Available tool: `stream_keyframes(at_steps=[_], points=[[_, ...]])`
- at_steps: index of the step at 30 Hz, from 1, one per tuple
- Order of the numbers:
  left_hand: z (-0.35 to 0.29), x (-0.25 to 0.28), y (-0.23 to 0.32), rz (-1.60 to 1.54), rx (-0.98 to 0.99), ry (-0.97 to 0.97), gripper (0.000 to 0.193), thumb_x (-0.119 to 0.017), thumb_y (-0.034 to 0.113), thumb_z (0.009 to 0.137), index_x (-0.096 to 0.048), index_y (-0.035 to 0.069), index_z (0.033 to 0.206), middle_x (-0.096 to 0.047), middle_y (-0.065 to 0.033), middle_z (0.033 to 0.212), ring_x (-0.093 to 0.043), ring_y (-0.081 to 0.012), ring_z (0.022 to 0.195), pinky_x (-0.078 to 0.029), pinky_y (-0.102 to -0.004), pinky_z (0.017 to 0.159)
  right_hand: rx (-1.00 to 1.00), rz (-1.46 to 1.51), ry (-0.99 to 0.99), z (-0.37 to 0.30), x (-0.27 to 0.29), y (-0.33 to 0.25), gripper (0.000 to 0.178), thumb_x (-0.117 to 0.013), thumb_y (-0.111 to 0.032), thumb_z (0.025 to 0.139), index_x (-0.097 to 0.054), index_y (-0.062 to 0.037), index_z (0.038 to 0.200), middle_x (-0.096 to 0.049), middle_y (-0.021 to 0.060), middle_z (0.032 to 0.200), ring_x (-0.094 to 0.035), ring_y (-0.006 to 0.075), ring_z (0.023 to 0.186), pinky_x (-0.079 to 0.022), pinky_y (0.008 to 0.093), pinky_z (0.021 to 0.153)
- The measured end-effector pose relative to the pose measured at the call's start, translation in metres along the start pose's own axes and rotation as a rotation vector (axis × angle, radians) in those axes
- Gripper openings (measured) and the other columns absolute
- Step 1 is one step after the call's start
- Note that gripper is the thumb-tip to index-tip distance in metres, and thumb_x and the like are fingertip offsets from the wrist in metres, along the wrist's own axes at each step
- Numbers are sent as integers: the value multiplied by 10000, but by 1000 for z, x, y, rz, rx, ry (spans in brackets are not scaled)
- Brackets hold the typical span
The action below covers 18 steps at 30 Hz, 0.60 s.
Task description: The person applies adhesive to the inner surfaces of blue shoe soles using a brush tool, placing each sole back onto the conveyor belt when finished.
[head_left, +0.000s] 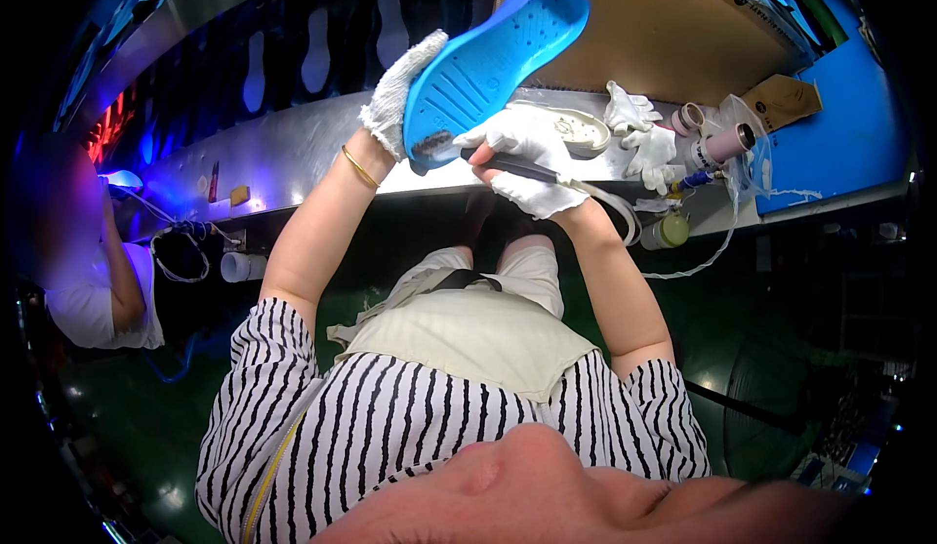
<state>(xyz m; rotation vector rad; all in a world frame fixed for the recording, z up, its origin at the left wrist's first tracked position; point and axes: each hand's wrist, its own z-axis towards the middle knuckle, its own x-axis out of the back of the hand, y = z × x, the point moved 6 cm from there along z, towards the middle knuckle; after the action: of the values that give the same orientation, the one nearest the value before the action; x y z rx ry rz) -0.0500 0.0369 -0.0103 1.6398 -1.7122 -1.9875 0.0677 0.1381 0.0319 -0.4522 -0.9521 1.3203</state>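
Note:
A blue shoe sole (498,51) is held up tilted above the bench, its toe end toward the upper right. My left hand (402,90), in a white knit glove, closes on its left edge near the heel. My right hand (527,154), in a white glove with bare fingertips showing, grips a dark-handled brush (517,164). The brush's bristles touch the inner face of the sole at the heel. A pale hose (610,202) curves away behind the handle. Beside my right hand on the bench stands an oval white dish (583,132).
White gloves (630,110), a pink bottle (730,142) and a clear plastic bag lie at the right. A cardboard sheet (644,32) stands behind. Dark racks with sole shapes (315,51) line the far side. A yellow block (240,195) lies left; a co-worker (93,281) sits beyond.

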Motion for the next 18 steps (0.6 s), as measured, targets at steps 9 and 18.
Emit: stream_keyframes(at_steps=[9,18], points=[[-6,-7,-16,313,283,77,577,-626,529,773,-601,52,1096,-625,-168,986,-628,-221,814,-546,-317,685,-516,227,-174,-5,22,23,156,-623,84,643,-624,-21,758,-660,78,845,-620,168,801,-494,262,753],[-2,-11,-24,341,366,-45,620,-603,517,802,-547,34,1186,-610,-190,1034,-645,-270,814,-560,-373,689,-507,-54,-294,-4,39,27,130,-596,58,630,-628,-48,699,-663,67,793,-624,179,778,-493,275,722]])
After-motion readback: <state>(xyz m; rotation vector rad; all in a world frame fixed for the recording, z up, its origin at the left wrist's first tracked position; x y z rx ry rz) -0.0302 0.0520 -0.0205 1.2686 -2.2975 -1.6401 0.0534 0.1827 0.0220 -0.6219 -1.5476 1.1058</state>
